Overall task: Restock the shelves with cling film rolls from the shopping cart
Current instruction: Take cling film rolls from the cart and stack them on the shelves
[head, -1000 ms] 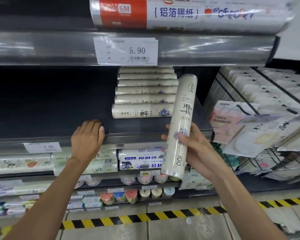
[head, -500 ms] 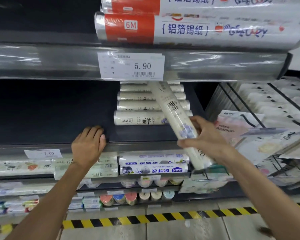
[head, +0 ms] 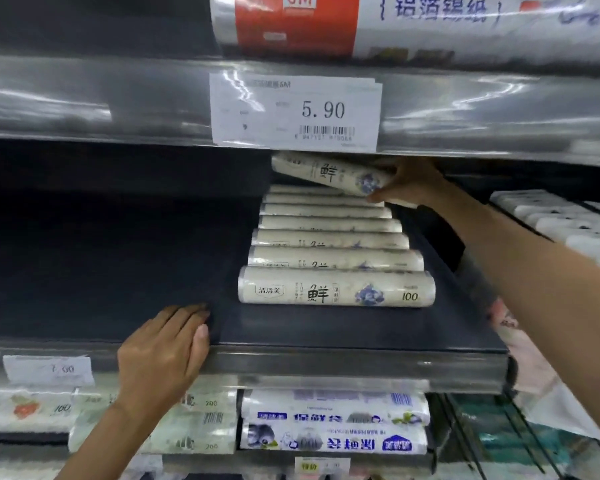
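My right hand (head: 404, 183) grips a cream cling film roll (head: 329, 173) by its right end, holding it nearly level above the back of the row, just under the upper shelf edge. Several matching cling film rolls (head: 336, 287) lie side by side on the dark shelf (head: 361, 332), running from the front roll back into the shelf. My left hand (head: 163, 355) rests flat on the shelf's front edge, left of the rows, holding nothing. The shopping cart is out of view.
The upper shelf carries foil rolls (head: 413, 26) and a 5.90 price tag (head: 297, 112). Below, other wrapped rolls (head: 333, 424) fill the lower shelf. Hanging packs (head: 561, 230) sit at the right. The dark shelf's left part holds no goods.
My right hand has swung the roll from upright to nearly level and carried it up and back into the shelf, above the rear rolls. The view has moved closer. My left hand stayed put.
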Motion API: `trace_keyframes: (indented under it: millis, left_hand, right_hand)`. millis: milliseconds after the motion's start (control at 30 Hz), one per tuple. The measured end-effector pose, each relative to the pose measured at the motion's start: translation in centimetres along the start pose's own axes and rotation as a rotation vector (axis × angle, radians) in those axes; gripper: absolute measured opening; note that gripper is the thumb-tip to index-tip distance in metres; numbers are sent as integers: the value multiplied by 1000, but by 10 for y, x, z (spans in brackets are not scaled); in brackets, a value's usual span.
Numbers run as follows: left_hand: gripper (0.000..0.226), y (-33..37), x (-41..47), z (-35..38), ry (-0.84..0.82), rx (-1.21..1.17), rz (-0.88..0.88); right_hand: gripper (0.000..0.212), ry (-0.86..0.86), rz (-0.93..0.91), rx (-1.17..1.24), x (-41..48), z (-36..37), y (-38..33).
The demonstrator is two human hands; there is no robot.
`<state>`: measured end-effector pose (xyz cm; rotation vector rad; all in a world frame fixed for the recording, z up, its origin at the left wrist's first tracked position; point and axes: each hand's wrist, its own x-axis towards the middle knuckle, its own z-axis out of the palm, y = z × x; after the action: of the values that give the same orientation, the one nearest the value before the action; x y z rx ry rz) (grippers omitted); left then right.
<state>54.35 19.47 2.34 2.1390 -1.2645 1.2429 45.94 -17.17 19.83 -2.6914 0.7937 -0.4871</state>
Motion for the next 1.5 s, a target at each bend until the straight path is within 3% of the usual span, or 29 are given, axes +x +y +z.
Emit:
trace_keyframes:
  millis: [167, 333, 533, 800, 1067, 1267, 1500]
  left_hand:
    - [46, -1, -3, 2, 25, -20, 4]
    - [52, -7, -3, 4, -25, -52, 11]
    - [57, -6, -2, 0, -57, -100, -19]
    - [54, -4, 0, -3, -53, -85, -15]
    - [52, -1, 0, -6, -76, -77, -72]
    - [53, -2, -1, -5, -97, -73, -56]
    - [50, 5, 6, -11, -85, -29, -64]
  right_hand:
    - [73, -61, -76, 57, 43, 18, 22]
    - [77, -147, -136, -42, 81, 45, 26]
    - [83, -107, -145, -13, 97, 60, 32]
    - [48, -195, -9, 411, 100, 47, 61]
    - [62, 19, -54, 205, 98, 64, 63]
    - [65, 39, -34, 197, 99, 71, 66]
    - [58, 106, 128, 276, 71, 69, 73]
